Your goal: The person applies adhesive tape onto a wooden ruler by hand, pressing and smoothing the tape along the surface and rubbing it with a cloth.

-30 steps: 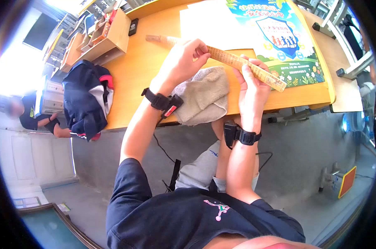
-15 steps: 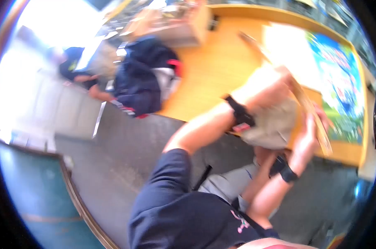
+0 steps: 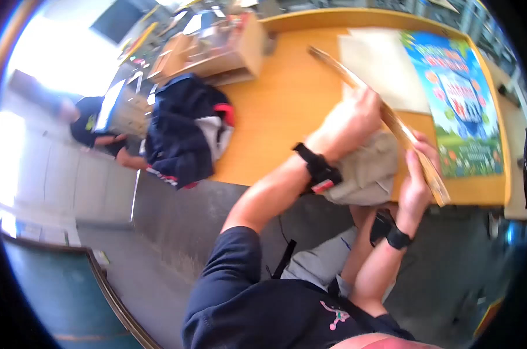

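Note:
A long, thin brown board (image 3: 395,125), seen nearly edge-on, slants over the table from upper left to lower right. My left hand (image 3: 356,119) is closed on its upper-middle part, the fingertips partly hidden. Lower down, my right hand (image 3: 419,174) grips the same board, with fingers behind it and the thumb on the near side. The board's broad face is turned away. Beneath my left hand, a crumpled beige cloth item (image 3: 365,174) lies at the table's front edge. Dark bands circle both my wrists.
On the yellow-brown table (image 3: 287,110) lie pale sheets (image 3: 385,70) and a colourful poster (image 3: 461,104). A dark jacket (image 3: 179,131) hangs over the left edge. Behind it stands a wooden box (image 3: 253,49) with items inside. Another person (image 3: 88,122) is at far left.
The view has shifted and sharpened, so the table and its things sit farther left in it. Both my hands keep their hold on the board.

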`<act>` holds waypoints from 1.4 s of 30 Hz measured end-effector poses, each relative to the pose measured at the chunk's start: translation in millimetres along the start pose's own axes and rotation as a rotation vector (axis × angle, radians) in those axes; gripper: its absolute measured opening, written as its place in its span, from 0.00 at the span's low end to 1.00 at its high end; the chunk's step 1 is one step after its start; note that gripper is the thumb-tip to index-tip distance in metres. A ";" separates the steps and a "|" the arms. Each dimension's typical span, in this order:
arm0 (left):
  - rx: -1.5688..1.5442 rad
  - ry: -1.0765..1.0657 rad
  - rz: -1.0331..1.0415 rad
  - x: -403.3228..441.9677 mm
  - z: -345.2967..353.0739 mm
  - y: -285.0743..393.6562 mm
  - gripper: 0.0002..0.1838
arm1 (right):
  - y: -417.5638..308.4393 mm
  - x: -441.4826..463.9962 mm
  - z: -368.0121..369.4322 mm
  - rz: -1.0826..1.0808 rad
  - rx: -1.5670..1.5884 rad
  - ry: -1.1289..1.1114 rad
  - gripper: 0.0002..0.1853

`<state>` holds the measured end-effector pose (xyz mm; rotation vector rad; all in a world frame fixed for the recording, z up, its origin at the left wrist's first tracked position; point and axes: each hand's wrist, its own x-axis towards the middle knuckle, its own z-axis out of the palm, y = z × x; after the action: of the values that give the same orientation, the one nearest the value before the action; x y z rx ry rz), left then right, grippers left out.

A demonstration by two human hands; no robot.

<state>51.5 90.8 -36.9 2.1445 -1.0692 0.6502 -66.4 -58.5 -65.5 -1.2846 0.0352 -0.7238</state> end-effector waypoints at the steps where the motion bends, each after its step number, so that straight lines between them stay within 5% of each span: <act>1: 0.017 -0.020 0.031 -0.3 1.0 -1.1 0.07 | 0.1 1.3 -0.3 -0.035 -0.014 -0.003 0.06; 3: 0.116 -0.031 0.110 1.2 0.7 -1.2 0.07 | -0.5 1.5 -2.1 -0.051 -0.005 -0.021 0.06; 4: -0.013 -0.046 -0.051 2.5 -2.2 5.0 0.06 | -3.9 1.4 -1.6 -0.051 -0.041 -0.027 0.06; 14: -0.051 -0.087 -0.164 4.8 -7.5 4.2 0.06 | -1.0 0.2 -3.6 -0.002 0.059 0.000 0.05; 19: -0.175 -0.061 -0.141 3.8 -10.8 2.0 0.07 | -8.3 1.5 -1.1 0.151 0.275 0.123 0.05; 42: -0.044 -0.083 -0.061 1.1 -3.5 -7.1 0.06 | -6.5 2.3 1.7 0.091 0.129 0.013 0.06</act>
<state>57.5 96.0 -36.1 2.1739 -1.0474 0.5090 -67.0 -58.8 -58.4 -1.1482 0.0565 -0.6461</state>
